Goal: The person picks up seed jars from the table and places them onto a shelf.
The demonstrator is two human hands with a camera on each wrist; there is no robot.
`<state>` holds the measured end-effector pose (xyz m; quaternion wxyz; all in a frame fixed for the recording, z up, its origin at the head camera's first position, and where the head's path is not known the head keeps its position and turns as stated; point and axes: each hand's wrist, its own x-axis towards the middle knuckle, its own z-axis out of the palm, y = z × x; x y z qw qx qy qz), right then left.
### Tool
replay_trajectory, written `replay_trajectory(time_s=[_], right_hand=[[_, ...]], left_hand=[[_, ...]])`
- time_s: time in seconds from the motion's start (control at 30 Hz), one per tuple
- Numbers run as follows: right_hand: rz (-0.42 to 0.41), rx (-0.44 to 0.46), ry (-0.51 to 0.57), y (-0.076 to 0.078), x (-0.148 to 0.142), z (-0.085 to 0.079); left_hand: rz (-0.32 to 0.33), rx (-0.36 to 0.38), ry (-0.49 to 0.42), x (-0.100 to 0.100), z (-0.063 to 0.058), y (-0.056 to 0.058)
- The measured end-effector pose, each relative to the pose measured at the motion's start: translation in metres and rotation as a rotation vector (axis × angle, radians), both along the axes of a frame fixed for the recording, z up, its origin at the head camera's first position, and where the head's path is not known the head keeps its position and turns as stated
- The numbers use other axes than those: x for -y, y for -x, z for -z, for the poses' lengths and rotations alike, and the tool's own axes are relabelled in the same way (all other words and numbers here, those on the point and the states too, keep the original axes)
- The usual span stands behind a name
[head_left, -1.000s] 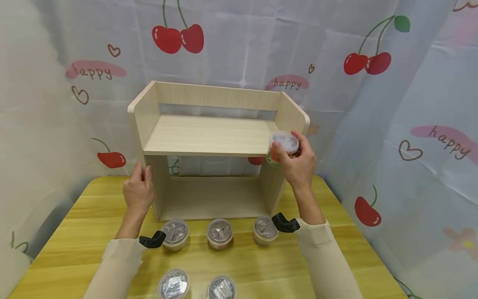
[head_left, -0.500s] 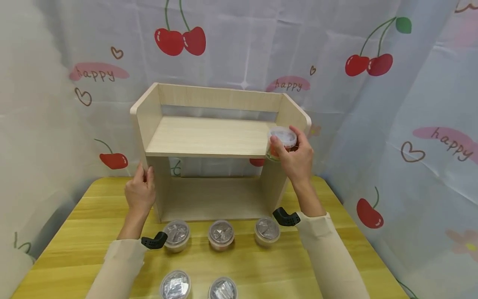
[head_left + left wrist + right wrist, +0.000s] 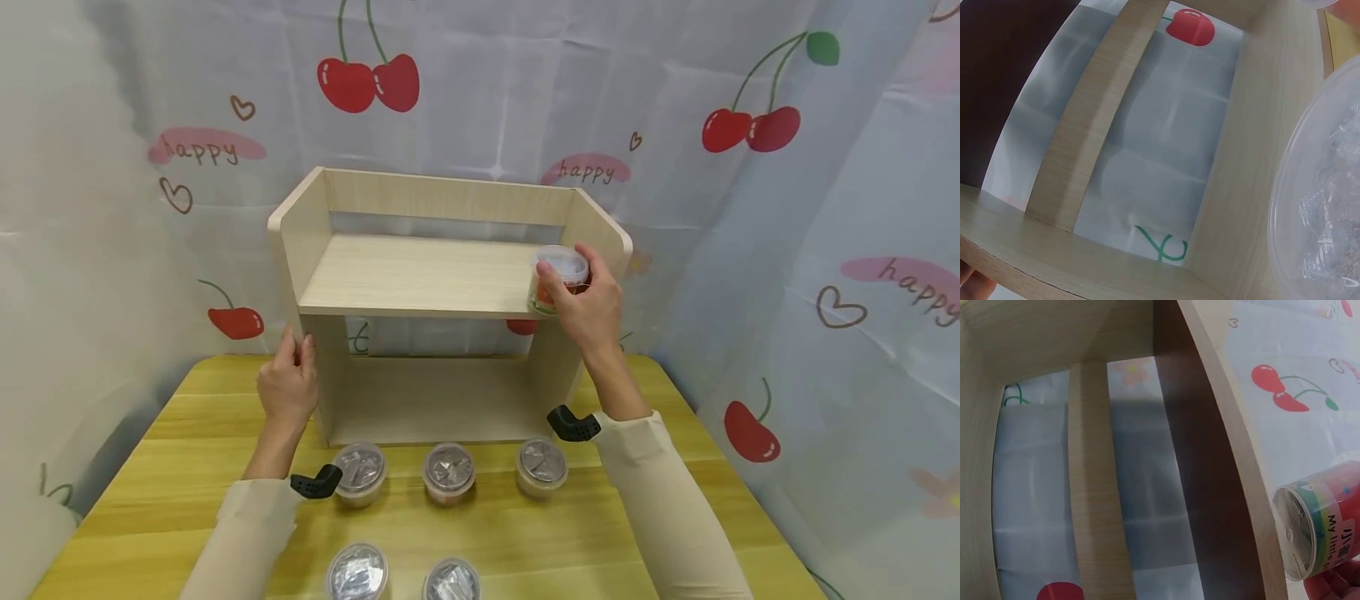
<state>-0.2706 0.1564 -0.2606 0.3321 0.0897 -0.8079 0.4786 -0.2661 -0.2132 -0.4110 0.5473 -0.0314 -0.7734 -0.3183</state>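
Observation:
A pale wooden two-tier shelf (image 3: pixel 420 267) stands on the table. My right hand (image 3: pixel 594 307) grips a clear round plastic jar (image 3: pixel 546 287) with a clear lid and colourful label, held at the right front of the upper tier. In the right wrist view, the jar's base (image 3: pixel 1294 534) shows close to the board's front edge, with fingertips (image 3: pixel 1335 584) curled under its side. My left hand (image 3: pixel 288 385) holds the front edge of the shelf's left side panel (image 3: pixel 291 250). Its fingers (image 3: pixel 977 286) peek out behind that panel in the left wrist view.
Several round lidded tubs stand on the yellow wood-grain table (image 3: pixel 172 467) in two rows before the shelf, among them a left tub (image 3: pixel 360 473), a middle tub (image 3: pixel 449 473) and a right tub (image 3: pixel 542 468). A cherry-print curtain (image 3: pixel 465 100) hangs behind.
My right hand has moved the jar slightly up and inward, from in front of the upper board's edge to over its right front. My left hand keeps its hold on the side panel.

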Motion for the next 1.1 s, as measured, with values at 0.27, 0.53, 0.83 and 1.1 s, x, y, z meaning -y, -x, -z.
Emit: replay_trajectory(time_s=[0.27, 0.53, 0.83, 1.1], right_hand=[[0.012, 0.030, -0.023, 0.009, 0.002, 0.001], [0.030, 0.046, -0.060, 0.017, 0.004, 0.000], [0.038, 0.095, -0.082, 0.020, 0.002, -0.001], [0.029, 0.122, -0.091, 0.021, 0.003, 0.000]], left_hand=[[-0.001, -0.013, 0.004, 0.000, -0.001, 0.000], [-0.006, -0.024, 0.010, 0.001, 0.001, 0.001], [-0.007, -0.007, 0.012, -0.002, 0.002, 0.000], [-0.020, -0.042, 0.008, -0.001, 0.003, 0.003]])
